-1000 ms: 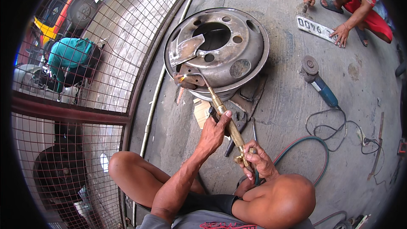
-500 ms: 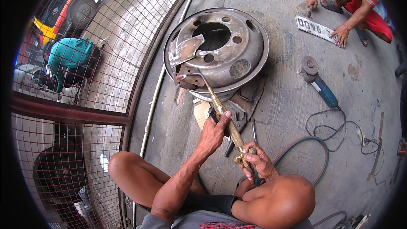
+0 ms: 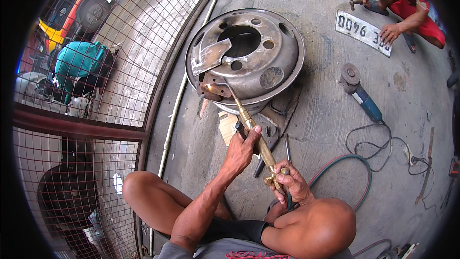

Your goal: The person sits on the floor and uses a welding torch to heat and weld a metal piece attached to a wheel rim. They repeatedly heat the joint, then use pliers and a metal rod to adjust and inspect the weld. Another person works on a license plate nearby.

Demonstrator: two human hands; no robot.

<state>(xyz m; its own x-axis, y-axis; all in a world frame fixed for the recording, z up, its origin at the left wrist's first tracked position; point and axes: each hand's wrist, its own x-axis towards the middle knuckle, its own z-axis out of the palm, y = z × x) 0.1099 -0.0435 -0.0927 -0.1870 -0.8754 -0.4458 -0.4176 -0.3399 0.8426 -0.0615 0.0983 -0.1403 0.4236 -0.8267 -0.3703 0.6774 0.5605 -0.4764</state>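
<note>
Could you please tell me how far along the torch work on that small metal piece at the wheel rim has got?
Done: the torch is lit, its flame on the small metal piece at the wheel rim. In hand: the left hand steadies the barrel and the right hand holds the valve end. Left: the piece shows no visible cut or finished seam.

A white rectangular number plate [image 3: 362, 32] with dark characters lies on the concrete, upper right.

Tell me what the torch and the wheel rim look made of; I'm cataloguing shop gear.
Torch: apparently brass, its body a shiny yellow-gold. Wheel rim: looks like bare steel, dull grey with rusty, scorched patches.
</note>
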